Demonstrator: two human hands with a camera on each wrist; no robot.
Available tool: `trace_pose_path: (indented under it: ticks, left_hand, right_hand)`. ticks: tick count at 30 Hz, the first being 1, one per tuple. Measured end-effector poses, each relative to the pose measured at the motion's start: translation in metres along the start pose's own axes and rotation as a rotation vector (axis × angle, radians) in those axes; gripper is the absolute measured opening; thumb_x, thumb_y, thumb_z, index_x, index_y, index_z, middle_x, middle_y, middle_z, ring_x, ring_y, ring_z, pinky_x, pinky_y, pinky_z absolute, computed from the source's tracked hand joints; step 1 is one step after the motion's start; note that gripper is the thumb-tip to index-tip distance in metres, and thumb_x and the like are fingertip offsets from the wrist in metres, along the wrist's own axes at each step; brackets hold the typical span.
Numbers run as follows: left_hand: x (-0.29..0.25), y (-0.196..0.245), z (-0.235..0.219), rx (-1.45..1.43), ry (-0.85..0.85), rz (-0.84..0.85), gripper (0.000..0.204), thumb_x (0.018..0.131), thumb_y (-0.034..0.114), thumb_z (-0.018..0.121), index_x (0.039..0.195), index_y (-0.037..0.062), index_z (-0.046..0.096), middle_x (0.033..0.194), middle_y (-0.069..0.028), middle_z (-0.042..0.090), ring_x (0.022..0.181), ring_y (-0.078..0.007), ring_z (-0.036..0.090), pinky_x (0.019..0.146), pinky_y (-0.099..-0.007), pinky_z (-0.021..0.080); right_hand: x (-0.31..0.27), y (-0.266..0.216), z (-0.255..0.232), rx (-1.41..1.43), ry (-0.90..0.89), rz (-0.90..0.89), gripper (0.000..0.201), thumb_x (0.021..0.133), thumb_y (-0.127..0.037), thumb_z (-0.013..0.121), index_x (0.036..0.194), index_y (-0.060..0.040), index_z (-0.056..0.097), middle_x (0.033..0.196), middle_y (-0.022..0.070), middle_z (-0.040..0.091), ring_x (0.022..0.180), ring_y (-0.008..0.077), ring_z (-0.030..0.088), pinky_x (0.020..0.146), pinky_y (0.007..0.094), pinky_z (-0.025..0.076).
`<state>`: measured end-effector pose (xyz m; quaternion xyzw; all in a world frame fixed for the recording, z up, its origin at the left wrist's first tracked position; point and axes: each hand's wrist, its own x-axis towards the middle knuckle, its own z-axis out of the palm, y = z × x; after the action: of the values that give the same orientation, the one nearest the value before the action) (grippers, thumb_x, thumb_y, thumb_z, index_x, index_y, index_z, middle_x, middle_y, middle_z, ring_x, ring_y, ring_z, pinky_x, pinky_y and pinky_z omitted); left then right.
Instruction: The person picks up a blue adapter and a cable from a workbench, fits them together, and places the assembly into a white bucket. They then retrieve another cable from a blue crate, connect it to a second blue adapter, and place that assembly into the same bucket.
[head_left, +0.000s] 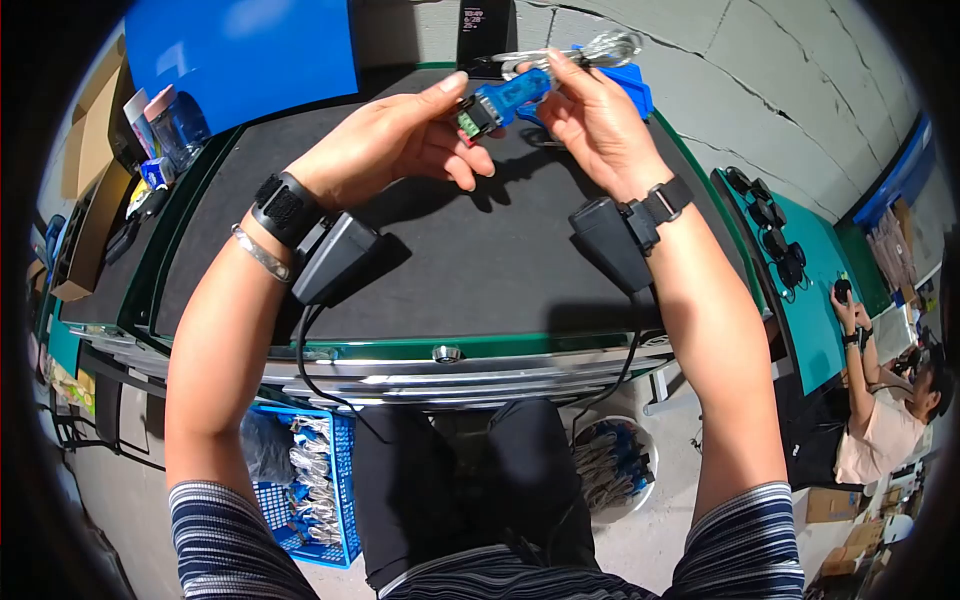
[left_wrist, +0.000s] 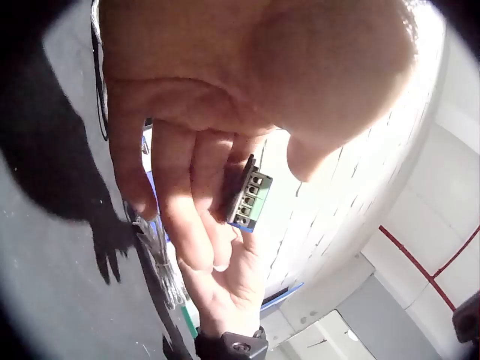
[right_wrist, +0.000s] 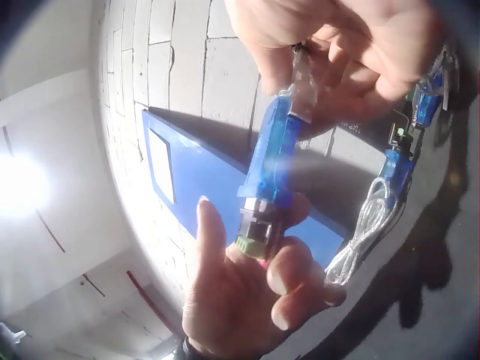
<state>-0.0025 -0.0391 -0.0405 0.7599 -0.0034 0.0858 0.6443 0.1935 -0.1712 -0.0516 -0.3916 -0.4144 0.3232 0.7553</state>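
Note:
A translucent blue serial adapter [head_left: 518,92] with a black connector and a green terminal block [right_wrist: 251,246] is held above the dark mat. My right hand [head_left: 600,120] pinches its cable end between thumb and fingers. A coiled silver cable [head_left: 612,50] shows just beyond that hand. My left hand [head_left: 415,125] is at the terminal end, its fingers loosely bent behind the connector and its thumb [right_wrist: 211,232] standing apart from it. The left wrist view shows a row of square openings in the terminal block, facing the left palm.
The dark mat [head_left: 450,260] covers the bench top. A blue panel [head_left: 245,60] and a small display [head_left: 485,30] stand at the back. More bundled cables fill a blue basket [head_left: 347,480] and a white bucket [head_left: 650,440] below. Another person [head_left: 880,440] works at the right.

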Motion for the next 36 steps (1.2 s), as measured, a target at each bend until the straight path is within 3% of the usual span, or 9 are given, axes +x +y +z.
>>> trace_pose_path:
  ticks: [2,5,11,13,18,25,30,32,36]
  left_hand:
    - [0.001,-0.003,-0.004,-0.045,-0.031,-0.027,0.059,0.102,0.049,0.035,0.121,-0.0031,0.055,0.092,-0.0109,0.068,0.077,-0.0161,0.065,0.081,-0.0303,0.051]
    - [0.002,-0.004,-0.004,-0.058,-0.034,-0.058,0.058,0.102,0.047,0.034,0.12,-0.0035,0.056,0.091,-0.0097,0.068,0.077,-0.0158,0.065,0.082,-0.0302,0.051]
    - [0.007,-0.014,-0.013,0.008,-0.012,-0.063,0.045,0.093,0.044,0.06,0.114,0.0041,0.061,0.088,-0.0006,0.063,0.084,-0.0089,0.06,0.083,-0.0265,0.048]
    - [0.008,-0.016,-0.014,0.376,0.116,0.047,0.042,0.092,0.041,0.063,0.113,0.0041,0.061,0.091,0.0002,0.062,0.086,-0.008,0.058,0.083,-0.0255,0.047]
    - [0.009,-0.016,-0.023,0.73,0.403,0.225,0.039,0.083,0.021,0.074,0.113,0.0009,0.058,0.1,-0.0054,0.063,0.091,-0.0129,0.057,0.082,-0.0266,0.047]
    - [0.008,-0.009,-0.02,0.909,0.473,0.317,0.045,0.081,0.028,0.077,0.114,0.0018,0.06,0.098,-0.0099,0.067,0.085,-0.0156,0.061,0.076,-0.0285,0.05]
    - [0.007,-0.003,-0.014,0.924,0.524,0.282,0.049,0.078,0.032,0.08,0.112,0.0018,0.063,0.093,-0.0089,0.068,0.08,-0.0132,0.062,0.072,-0.0264,0.051]
    - [0.005,-0.003,-0.014,0.946,0.559,0.317,0.049,0.077,0.033,0.08,0.111,0.0026,0.064,0.089,-0.0074,0.067,0.077,-0.0127,0.06,0.069,-0.0263,0.05]
    - [0.002,0.005,-0.006,1.049,0.621,0.354,0.047,0.075,0.034,0.081,0.109,0.0053,0.066,0.079,-0.0032,0.062,0.07,-0.0126,0.055,0.063,-0.0264,0.047]
  right_hand:
    - [-0.002,-0.003,0.002,-0.021,0.038,-0.035,0.02,0.094,-0.022,0.063,0.104,-0.0047,0.062,0.102,0.0065,0.067,0.086,0.0094,0.058,0.073,0.0233,0.048]
    - [-0.007,-0.007,0.013,-0.079,0.065,-0.044,0.021,0.093,-0.025,0.064,0.104,-0.0072,0.062,0.098,0.0036,0.066,0.086,0.0096,0.058,0.077,0.0266,0.047]
    - [-0.008,-0.004,0.013,-0.089,0.028,0.034,0.028,0.09,-0.033,0.067,0.107,-0.0106,0.063,0.098,0.0024,0.066,0.089,0.01,0.059,0.082,0.0289,0.048]
    - [-0.01,-0.004,0.014,-0.159,0.053,0.097,0.031,0.09,-0.035,0.068,0.109,-0.0105,0.063,0.099,0.0031,0.067,0.091,0.0105,0.06,0.085,0.0287,0.048]
    - [-0.014,-0.003,0.015,-0.072,0.0,0.172,0.025,0.094,-0.022,0.062,0.113,-0.0057,0.063,0.105,0.0058,0.066,0.097,0.0153,0.065,0.084,0.025,0.053]
    - [-0.014,-0.001,0.013,-0.094,0.037,0.086,0.025,0.093,-0.018,0.063,0.114,-0.0056,0.065,0.106,0.0049,0.066,0.098,0.0145,0.064,0.085,0.0233,0.05]
    - [-0.012,0.002,0.012,-0.126,0.028,0.053,0.026,0.093,-0.022,0.063,0.115,-0.0088,0.065,0.104,0.0033,0.065,0.09,0.0135,0.062,0.075,0.0238,0.048]
    - [-0.01,0.004,0.011,0.071,-0.005,0.073,0.025,0.094,-0.026,0.062,0.114,-0.0123,0.064,0.098,0.0018,0.063,0.084,0.0155,0.061,0.071,0.0256,0.046]
    - [-0.01,0.005,0.011,0.112,-0.022,0.062,0.022,0.094,-0.028,0.062,0.113,-0.0153,0.063,0.091,0.0015,0.059,0.082,0.018,0.061,0.071,0.0274,0.048]
